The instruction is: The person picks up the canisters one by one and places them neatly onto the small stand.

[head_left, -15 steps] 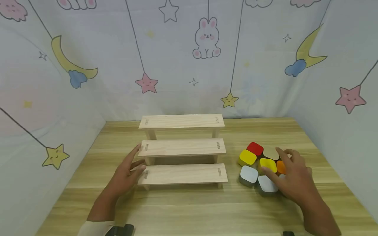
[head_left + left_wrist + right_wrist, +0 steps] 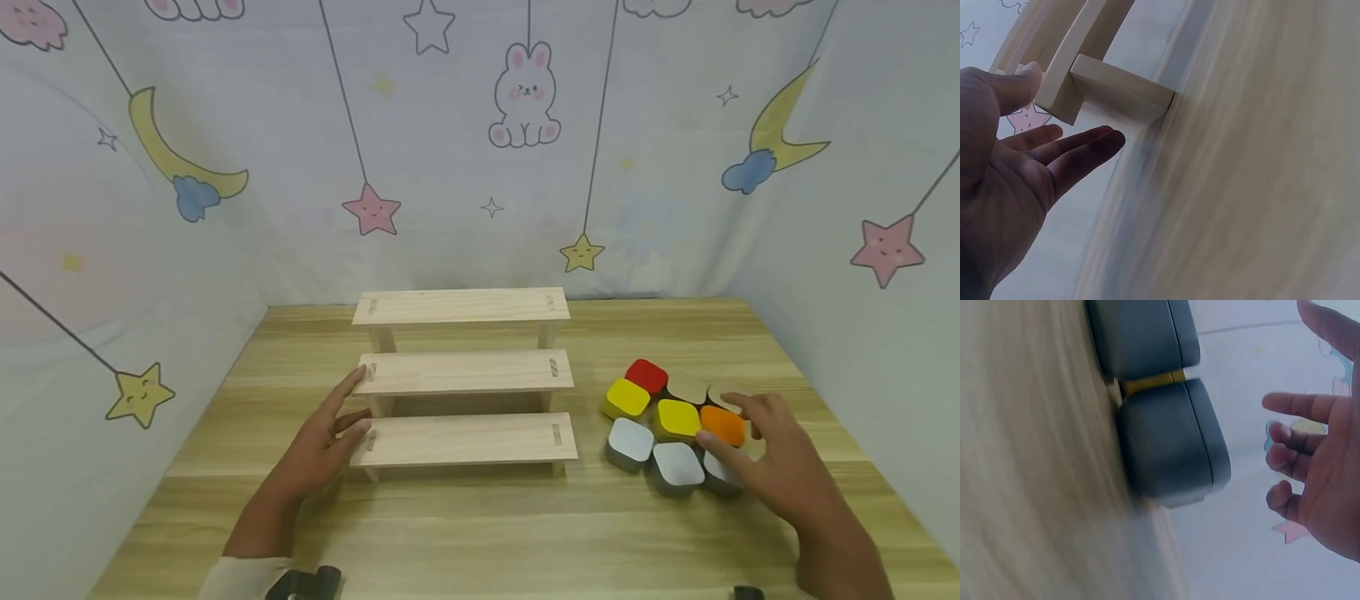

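A pale wooden three-step stand (image 2: 462, 371) takes up the middle of the table. My left hand (image 2: 315, 454) is at its left end, index fingertip at the middle step and thumb at the lowest one. In the left wrist view the fingers (image 2: 1085, 153) are spread, holding nothing. To the right lies a cluster of small rounded boxes: a red one (image 2: 647, 377), two yellow ones including (image 2: 627, 398), an orange one (image 2: 723, 426), several grey ones including (image 2: 678, 467), and beige ones partly hidden. Over the cluster's right side hovers my right hand (image 2: 780, 467), fingers apart and loosely bent.
The wood-grain table (image 2: 480, 533) ends at a patterned cloth backdrop (image 2: 450, 150) with moons, stars and a rabbit. Cloth walls (image 2: 885, 350) also stand on both sides. In the right wrist view a dark grey box (image 2: 1172, 440) shows a lid seam.
My right hand has shifted to the right and slightly down, uncovering the orange box and the rightmost grey one. The left hand and the stand have stayed put.
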The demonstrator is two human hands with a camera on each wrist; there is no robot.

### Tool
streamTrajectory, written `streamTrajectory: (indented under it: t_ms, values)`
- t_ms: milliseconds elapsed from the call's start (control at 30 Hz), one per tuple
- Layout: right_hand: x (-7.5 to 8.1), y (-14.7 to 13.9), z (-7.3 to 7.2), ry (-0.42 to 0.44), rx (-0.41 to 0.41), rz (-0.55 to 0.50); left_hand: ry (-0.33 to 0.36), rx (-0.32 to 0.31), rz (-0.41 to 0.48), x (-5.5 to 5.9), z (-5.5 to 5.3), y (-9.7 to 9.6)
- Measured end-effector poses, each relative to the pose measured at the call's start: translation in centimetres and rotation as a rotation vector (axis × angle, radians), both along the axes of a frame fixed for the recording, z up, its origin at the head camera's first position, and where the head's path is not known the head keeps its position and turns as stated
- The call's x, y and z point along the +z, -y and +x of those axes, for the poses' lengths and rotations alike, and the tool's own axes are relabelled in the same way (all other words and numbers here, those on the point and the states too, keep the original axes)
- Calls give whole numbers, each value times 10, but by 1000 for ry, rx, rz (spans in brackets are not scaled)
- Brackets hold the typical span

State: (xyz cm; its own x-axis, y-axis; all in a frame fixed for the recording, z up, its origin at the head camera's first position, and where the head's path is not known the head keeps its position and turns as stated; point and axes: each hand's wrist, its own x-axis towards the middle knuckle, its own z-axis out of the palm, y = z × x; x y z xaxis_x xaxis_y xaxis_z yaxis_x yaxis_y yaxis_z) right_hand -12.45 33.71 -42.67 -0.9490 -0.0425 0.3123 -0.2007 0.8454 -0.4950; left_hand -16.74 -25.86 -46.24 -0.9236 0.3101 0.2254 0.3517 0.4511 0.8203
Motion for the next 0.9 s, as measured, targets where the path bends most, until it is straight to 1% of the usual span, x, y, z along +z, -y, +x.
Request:
streamTrajectory:
  t_ms: [67,133,267,333,500,600,800,900]
  values:
    - [-4,-6,0,-27,16,-8,-15,0,-2,-1,-1,0]
    - [-7,-12,2,-26,20,-26,-29,2,-5,-2,-1,1]
    - [-11,-24,10,48,-1,-65,-30,2,-7,-3,-2,1]
    - [-13,-29,14,101,-18,-75,-22,3,-9,-3,-2,0]
    - [-16,-37,18,213,-21,-67,-13,16,-9,-1,-1,-1]
    - [-18,-39,19,239,-13,-68,-4,29,-10,0,0,-1]
    - [-21,-42,19,279,-12,-78,40,50,-5,5,1,-2]
    - [-21,-43,21,316,-20,-78,40,52,-13,6,1,-3]
